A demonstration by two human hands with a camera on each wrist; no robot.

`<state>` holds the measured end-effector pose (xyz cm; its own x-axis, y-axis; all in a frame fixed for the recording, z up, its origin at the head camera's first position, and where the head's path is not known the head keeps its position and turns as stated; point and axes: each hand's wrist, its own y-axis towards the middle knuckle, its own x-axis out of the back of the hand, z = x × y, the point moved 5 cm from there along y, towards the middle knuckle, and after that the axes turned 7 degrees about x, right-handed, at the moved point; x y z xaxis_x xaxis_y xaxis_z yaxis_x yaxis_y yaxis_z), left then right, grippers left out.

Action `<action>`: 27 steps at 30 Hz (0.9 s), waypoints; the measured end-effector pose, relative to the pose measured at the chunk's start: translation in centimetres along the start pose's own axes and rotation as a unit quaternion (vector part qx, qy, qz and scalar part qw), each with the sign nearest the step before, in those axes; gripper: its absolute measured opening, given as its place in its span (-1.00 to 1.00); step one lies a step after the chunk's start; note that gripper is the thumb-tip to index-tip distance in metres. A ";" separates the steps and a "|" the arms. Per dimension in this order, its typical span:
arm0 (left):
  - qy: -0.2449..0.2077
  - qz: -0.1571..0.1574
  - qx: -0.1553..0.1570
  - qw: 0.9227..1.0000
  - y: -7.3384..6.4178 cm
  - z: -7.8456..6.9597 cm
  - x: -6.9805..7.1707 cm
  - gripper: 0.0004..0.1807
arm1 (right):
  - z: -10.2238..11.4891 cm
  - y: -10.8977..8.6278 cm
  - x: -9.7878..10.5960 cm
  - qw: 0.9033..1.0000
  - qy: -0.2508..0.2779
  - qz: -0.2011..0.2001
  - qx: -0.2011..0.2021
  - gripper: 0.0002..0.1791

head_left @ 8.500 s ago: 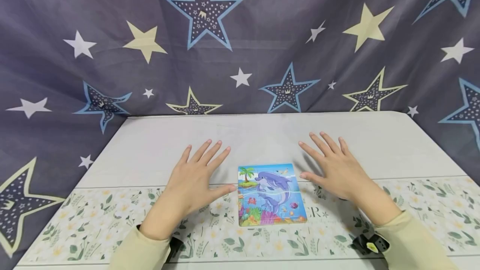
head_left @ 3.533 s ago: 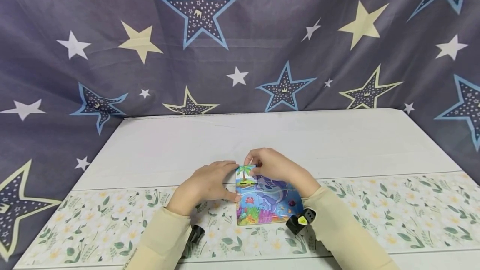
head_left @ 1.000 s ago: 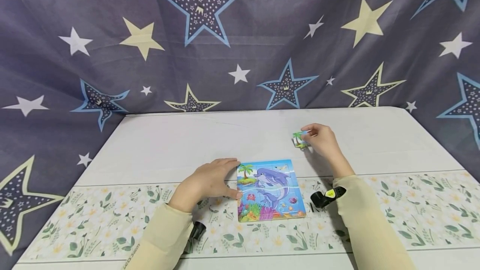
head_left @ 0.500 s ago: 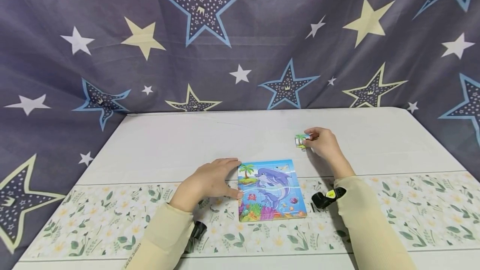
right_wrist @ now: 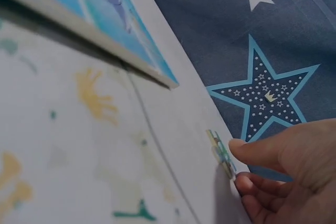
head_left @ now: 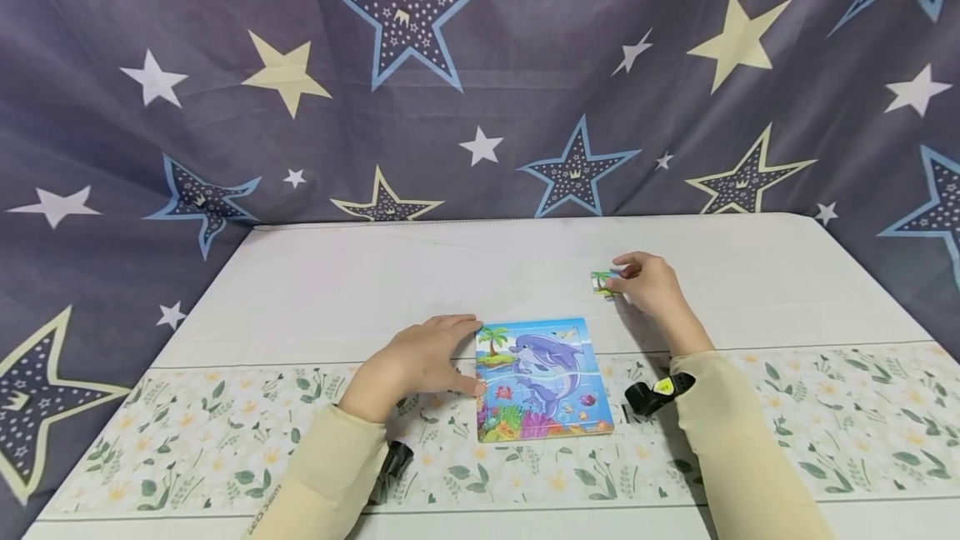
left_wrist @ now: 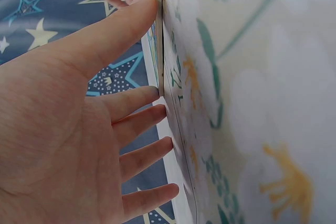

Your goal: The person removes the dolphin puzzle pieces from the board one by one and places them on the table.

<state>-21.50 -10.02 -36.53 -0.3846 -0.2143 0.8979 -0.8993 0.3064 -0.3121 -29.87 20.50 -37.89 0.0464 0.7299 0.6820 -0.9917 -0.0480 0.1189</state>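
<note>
right hand [head_left: 651, 283] pinches palm-tree piece [head_left: 602, 282]; left hand [head_left: 416, 361], fingers spread, touches dolphin puzzle [head_left: 542, 382] lying between hands. apparent step: setting piece down on tabletop [head_left: 375, 273]; next move calls for controlled release.

Palm-tree piece [head_left: 601, 282] in right grip [head_left: 649, 284]

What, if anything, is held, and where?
The right hand pinches the palm-tree piece by its right side; the left hand only touches the puzzle board at its left edge.
</note>
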 end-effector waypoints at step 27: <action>0.007 0.000 0.003 1.000 0.0 0.0 0.1 0.01 | 5.4 -0.1 -0.9 0.987 0.039 0.087 0.129 -0.63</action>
<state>-21.52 -10.01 -36.48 -0.3819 -0.2004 0.9022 -0.9004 0.3006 -0.3144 -29.14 16.15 -34.65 -0.1403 0.7453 0.6518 -0.9200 -0.3414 0.1923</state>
